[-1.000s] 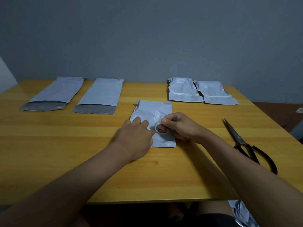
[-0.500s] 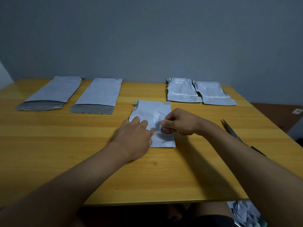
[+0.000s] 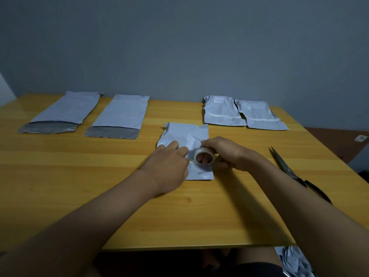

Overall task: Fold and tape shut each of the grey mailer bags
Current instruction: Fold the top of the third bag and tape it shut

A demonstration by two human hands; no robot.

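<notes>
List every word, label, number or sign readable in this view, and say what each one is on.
None can be read.
Tape roll held by the right hand: no print to make out.
Small square tag on the floor at far right: too small and blurred.
Mailer bags, for example the middle bag: no print visible.

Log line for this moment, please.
left hand pressing folded mailer | right hand holding tape roll | two unfolded | scissors idle
</notes>
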